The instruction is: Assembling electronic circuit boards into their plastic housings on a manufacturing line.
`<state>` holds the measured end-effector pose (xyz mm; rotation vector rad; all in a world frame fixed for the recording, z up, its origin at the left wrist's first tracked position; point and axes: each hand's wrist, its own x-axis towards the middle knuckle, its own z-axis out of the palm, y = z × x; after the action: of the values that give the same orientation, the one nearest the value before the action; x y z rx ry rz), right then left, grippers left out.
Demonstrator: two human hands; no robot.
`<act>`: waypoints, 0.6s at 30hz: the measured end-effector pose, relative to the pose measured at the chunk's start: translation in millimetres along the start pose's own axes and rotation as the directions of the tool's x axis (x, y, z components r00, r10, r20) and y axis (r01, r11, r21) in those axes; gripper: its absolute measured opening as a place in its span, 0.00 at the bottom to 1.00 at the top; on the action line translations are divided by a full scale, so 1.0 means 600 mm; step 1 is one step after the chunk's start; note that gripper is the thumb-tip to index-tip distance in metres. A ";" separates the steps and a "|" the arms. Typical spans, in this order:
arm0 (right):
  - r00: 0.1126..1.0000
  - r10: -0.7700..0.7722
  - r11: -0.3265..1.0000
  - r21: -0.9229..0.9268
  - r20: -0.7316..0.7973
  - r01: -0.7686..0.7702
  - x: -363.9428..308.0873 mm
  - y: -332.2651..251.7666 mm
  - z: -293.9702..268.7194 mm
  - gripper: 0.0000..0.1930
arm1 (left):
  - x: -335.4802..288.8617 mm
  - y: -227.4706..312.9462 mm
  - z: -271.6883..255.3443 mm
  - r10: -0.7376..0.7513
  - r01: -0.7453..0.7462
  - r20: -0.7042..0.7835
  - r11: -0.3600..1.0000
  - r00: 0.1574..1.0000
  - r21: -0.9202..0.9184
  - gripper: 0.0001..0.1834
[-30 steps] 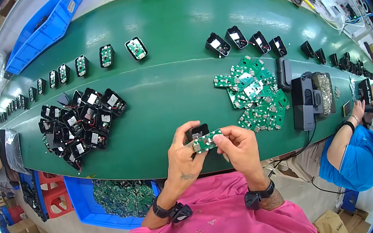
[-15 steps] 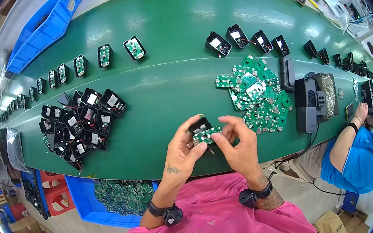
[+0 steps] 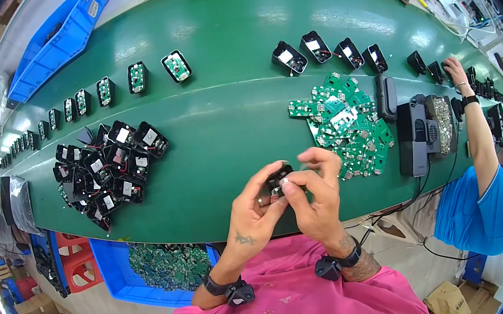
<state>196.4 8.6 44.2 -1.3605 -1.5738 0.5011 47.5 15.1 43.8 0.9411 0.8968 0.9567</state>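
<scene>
Near the table's front edge, my left hand (image 3: 251, 212) is closed around a small black plastic housing (image 3: 275, 176), its open side facing up. My right hand (image 3: 316, 200) has thumb and index finger pinched together at the housing's edge. Something small and whitish shows at those fingertips, too small to name. The green circuit board is mostly hidden by my fingers. To the right lies a pile of green circuit boards (image 3: 348, 123). A heap of black housings (image 3: 102, 169) with wires and pale blocks inside lies to the left.
Housings with boards (image 3: 137, 78) line the far left; other housings (image 3: 316, 46) line the far right. A black device (image 3: 411, 140) stands beside a tray of small parts (image 3: 441, 124). A blue bin of boards (image 3: 113, 280) sits below the edge. At right, a co-worker's arm (image 3: 480, 129) reaches over the table.
My fingers have shifted on the housing, and the board that faced up is now mostly hidden. At right, the co-worker's arm has stretched out to the row of housings.
</scene>
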 end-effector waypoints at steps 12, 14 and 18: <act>0.950 0.096 0.981 0.132 0.297 -0.140 0.035 -0.017 -0.050 0.03 | -0.009 0.023 -0.001 0.244 -0.228 -0.006 0.911 0.970 0.343 0.28; 0.924 0.025 0.987 0.134 0.381 -0.082 0.043 -0.013 -0.057 0.02 | -0.009 0.026 -0.001 0.253 -0.236 -0.001 0.905 0.967 0.353 0.28; 0.917 -0.020 0.996 0.092 0.399 -0.018 0.048 -0.008 -0.064 0.02 | -0.008 0.032 -0.001 0.240 -0.236 0.035 0.898 0.970 0.371 0.27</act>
<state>228.7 23.2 76.7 -1.2367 -1.8514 0.8871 40.7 16.0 62.5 1.3979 1.0096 1.0174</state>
